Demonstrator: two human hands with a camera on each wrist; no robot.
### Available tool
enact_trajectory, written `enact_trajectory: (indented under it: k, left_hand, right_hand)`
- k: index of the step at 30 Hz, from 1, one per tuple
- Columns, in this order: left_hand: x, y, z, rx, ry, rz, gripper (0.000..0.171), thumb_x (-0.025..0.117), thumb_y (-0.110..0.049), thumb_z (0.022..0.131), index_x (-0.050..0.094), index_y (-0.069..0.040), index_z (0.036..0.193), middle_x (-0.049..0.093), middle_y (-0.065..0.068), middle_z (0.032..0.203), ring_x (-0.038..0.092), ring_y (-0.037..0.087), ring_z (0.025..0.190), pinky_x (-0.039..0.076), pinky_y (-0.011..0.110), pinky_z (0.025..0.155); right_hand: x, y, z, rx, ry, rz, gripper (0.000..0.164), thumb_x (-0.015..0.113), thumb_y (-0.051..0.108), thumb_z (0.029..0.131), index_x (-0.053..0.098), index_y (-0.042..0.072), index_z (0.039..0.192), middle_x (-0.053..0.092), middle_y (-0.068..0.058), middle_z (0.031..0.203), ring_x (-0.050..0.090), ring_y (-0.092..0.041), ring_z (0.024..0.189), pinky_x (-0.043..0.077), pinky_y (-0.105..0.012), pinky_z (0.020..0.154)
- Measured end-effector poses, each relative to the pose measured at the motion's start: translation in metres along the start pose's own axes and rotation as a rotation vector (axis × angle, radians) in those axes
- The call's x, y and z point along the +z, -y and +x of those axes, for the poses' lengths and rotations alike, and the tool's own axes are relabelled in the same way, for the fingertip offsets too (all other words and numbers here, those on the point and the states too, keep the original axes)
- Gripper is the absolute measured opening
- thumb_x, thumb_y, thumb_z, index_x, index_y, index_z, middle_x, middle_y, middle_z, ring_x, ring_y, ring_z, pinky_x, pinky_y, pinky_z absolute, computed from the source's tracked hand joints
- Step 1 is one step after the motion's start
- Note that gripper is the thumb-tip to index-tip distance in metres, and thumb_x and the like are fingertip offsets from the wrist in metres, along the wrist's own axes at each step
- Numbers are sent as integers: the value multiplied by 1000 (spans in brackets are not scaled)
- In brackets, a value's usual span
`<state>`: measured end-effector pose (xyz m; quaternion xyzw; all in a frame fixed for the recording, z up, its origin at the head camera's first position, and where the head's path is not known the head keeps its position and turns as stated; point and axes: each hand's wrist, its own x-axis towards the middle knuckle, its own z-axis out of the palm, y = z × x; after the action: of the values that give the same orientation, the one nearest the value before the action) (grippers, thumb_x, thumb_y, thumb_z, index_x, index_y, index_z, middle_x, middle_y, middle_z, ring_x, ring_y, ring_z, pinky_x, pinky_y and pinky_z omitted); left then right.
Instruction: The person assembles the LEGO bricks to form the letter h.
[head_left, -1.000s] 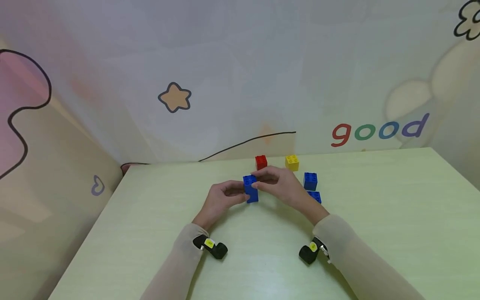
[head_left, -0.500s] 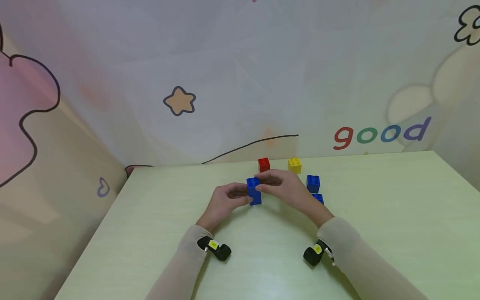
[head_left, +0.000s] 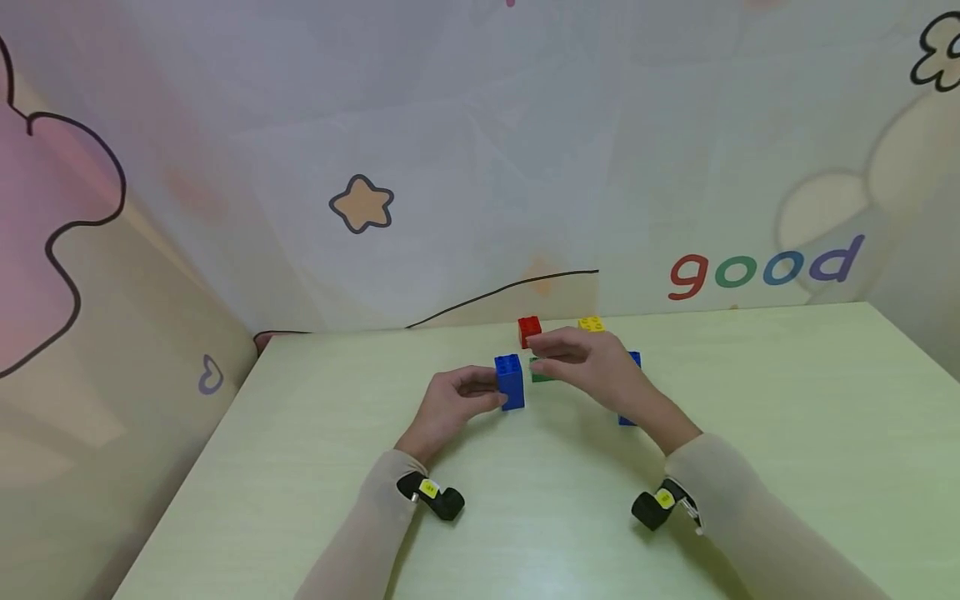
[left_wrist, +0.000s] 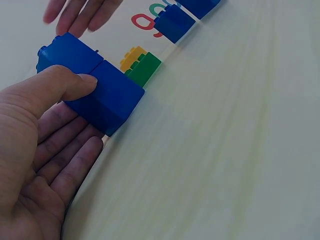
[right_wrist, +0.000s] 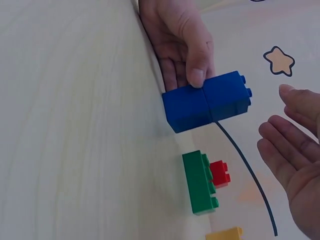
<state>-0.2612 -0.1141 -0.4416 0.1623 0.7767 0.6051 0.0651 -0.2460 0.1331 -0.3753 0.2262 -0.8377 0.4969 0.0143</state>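
My left hand (head_left: 448,406) pinches a stack of two blue toy bricks (head_left: 511,383) between thumb and fingers. The stack is upright, one brick pressed on the other, and the seam between them shows in the left wrist view. I cannot tell whether its base touches the table. To the right of the stack, my right hand (head_left: 592,367) hovers with nothing in it, its fingers spread apart from the thumb in the right wrist view. Under and behind that hand lies a longer green brick (right_wrist: 198,182), partly hidden in the head view.
A red brick (head_left: 528,331) and a yellow brick (head_left: 591,323) stand farther back near the printed backdrop. Two more blue bricks, one of them a blue brick (left_wrist: 174,23) in the left wrist view, stand to the right, mostly behind my right hand and wrist in the head view.
My right hand has let go of the upper blue brick and moved right, uncovering part of the green brick. My left hand still holds the stack. The head view has shifted slightly.
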Motion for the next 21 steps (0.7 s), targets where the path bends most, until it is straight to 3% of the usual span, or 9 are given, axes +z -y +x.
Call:
enact_trajectory:
  k: [12, 21]
  left_hand:
    - [-1, 1, 1, 0, -4, 13, 35, 78, -30, 76, 68, -21, 108, 67, -4, 104, 64, 15, 95, 50, 30, 86]
    - [-1, 0, 0, 5, -7, 20, 38, 78, -30, 76, 67, -17, 111, 67, -1, 106, 64, 16, 96, 50, 30, 86]
  right_hand:
    - [-35, -5, -14, 54, -30, -45, 45, 67, 48, 81, 63, 24, 119, 64, 5, 114, 61, -10, 102, 50, -34, 87]
    - [-54, -11, -23, 143, -95, -68, 44, 68, 53, 78, 65, 28, 114, 63, 7, 113, 61, -12, 103, 51, -36, 86]
